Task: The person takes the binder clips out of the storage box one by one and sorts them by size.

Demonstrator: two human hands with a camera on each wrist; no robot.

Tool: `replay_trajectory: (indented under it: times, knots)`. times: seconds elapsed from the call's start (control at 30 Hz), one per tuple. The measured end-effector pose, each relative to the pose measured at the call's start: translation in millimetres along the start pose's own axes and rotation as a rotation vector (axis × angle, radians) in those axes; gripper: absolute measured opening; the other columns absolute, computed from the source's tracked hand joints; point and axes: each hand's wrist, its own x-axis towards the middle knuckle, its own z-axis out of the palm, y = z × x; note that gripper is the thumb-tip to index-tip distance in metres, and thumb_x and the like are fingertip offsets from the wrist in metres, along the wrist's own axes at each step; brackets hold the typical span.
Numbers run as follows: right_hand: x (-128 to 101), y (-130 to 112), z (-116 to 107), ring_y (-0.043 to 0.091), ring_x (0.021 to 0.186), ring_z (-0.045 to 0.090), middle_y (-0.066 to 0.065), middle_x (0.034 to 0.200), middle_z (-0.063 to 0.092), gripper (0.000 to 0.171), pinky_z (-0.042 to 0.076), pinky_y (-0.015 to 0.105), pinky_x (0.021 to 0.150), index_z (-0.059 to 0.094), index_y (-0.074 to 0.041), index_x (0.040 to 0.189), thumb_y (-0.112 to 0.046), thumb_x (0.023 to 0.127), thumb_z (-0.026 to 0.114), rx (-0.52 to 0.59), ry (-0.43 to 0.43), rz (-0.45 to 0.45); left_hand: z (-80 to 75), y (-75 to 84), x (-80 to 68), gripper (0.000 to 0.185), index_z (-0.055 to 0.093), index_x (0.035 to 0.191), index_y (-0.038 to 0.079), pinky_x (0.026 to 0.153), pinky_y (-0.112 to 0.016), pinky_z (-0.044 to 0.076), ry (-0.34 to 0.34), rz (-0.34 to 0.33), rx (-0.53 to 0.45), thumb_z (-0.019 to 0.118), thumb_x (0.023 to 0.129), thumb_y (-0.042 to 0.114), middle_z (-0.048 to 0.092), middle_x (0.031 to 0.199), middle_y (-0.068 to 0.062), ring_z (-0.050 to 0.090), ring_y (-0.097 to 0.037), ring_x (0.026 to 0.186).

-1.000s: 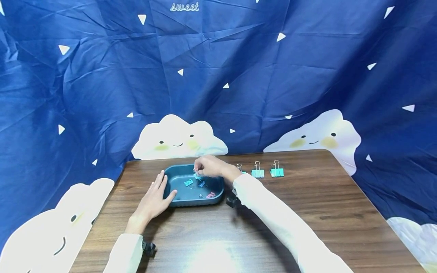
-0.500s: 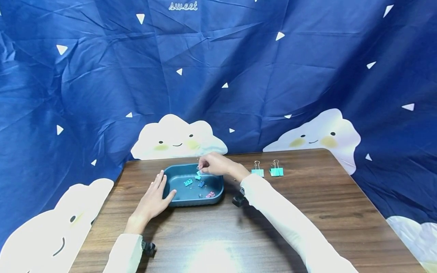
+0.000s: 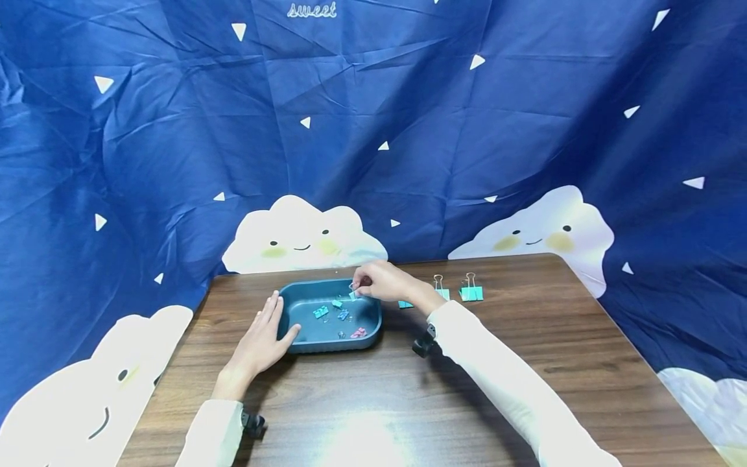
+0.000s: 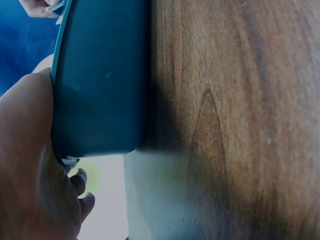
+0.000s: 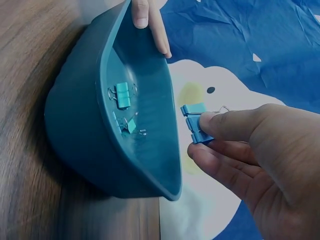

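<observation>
One blue binder clip [image 5: 196,122] is clamped between thumb and fingers of the right hand [image 5: 280,160], held at the very tips. On my right wrist feed its long edge runs crosswise to the thumb, leaning a little; its wire loop points back toward the palm. Clip hangs above the tray [image 3: 329,347], apart from the rim; my head feed sets it at the far side, right of middle, so the tray floor lies below and leftward of the fingertips. Tray's long axis runs left to right. On its floor I note a small teal clip [image 3: 336,303], a dark blue clip [image 3: 343,315], a larger teal clip [image 3: 320,312] leftward, and pink pieces [image 3: 358,333] near the front wall. Left hand [image 3: 260,340], fingers straight, rests along the tray's left end, well apart from the held clip. Outward, on the wooden table [image 3: 583,350]: a half-hidden clip [image 3: 405,304] just beside the tray's right end, then a teal pair [image 3: 472,294], handles pointing away from me.
</observation>
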Motion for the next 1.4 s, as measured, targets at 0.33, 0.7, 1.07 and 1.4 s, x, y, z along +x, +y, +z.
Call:
replay_trajectory:
  times: [0.33, 0.7, 1.07, 1.4]
  knots:
    - [-24, 10, -12, 0.004, 0.086, 0.071, -0.004, 0.098, 0.079, 0.005, 0.061, 0.023, 0.081, 0.078, -0.012, 0.101, -0.016, 0.098, 0.079, 0.05, 0.03, 0.047, -0.9, 0.6, 1.2, 0.089, 0.019, 0.167, -0.006, 0.135, -0.06, 0.019, 0.003, 0.01, 0.037, 0.053, 0.109, 0.052, 0.012, 0.178, -0.023, 0.016, -0.044, 0.165]
    - [-45, 14, -22, 0.005, 0.084, 0.07, -0.004, 0.099, 0.079, 0.006, 0.06, 0.027, 0.077, 0.079, -0.015, 0.103, -0.017, 0.101, 0.075, 0.015, 0.067, 0.076, -3.3, 0.5, -1.0, 0.09, 0.022, 0.166, -0.008, 0.135, -0.06, 0.016, 0.019, 0.031, 0.094, 0.048, 0.11, 0.057, 0.014, 0.178, -0.024, 0.015, -0.043, 0.165]
    - [-65, 21, -31, 0.005, 0.084, 0.067, -0.004, 0.097, 0.077, 0.004, 0.058, 0.026, 0.079, 0.08, -0.013, 0.101, -0.016, 0.1, 0.076, 0.019, 0.114, 0.1, -3.5, 1.2, -1.3, 0.089, 0.024, 0.165, -0.009, 0.135, -0.06, 0.016, 0.025, 0.033, 0.101, 0.049, 0.109, 0.055, 0.015, 0.177, -0.025, 0.015, -0.043, 0.165]
    - [-87, 29, -32, 0.006, 0.085, 0.066, -0.004, 0.098, 0.075, 0.007, 0.057, 0.027, 0.079, 0.078, -0.011, 0.101, -0.017, 0.099, 0.077, 0.029, 0.151, 0.104, -1.4, 1.9, -0.4, 0.09, 0.022, 0.166, -0.009, 0.136, -0.058, 0.013, 0.014, 0.026, 0.083, 0.049, 0.109, 0.055, 0.014, 0.178, -0.025, 0.014, -0.042, 0.166]
